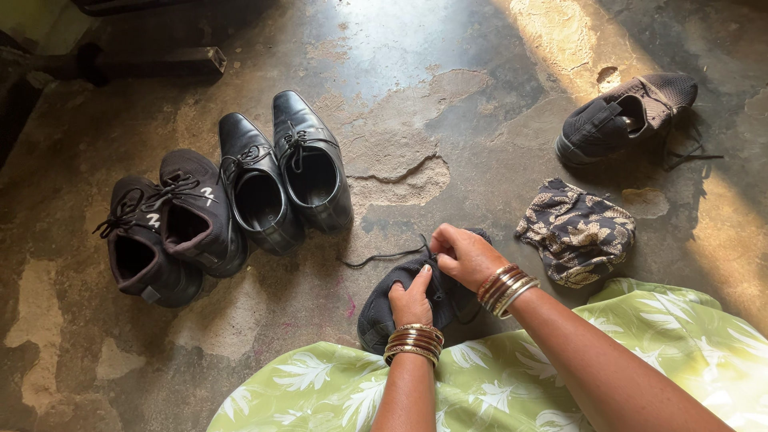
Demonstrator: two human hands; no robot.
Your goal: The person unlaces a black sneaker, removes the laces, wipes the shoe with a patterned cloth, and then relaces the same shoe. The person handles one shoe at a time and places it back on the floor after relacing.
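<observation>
Both hands [412, 300] [464, 254] grip one dark mesh shoe [376, 308] — lace [384, 257] trailing on floor [416, 96].

worn concrete floor [448, 96], shoes [284, 172], patterned cloth [578, 232]

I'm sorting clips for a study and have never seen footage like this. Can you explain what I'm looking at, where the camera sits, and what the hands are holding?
There is no machine here. A person wears one camera on the head, and it looks down at their own two bare hands, so the single picture is their own view. The left hand presses on a dark knit shoe lying on the concrete floor, and the right hand pinches it near the shoelace. Both wrists carry bangles. To the left stand two dark sneakers and two black leather shoes. At the upper right lies another dark knit shoe on its side, with a crumpled patterned cloth below it. The green leaf-print fabric at the bottom is the person's clothing.
</observation>
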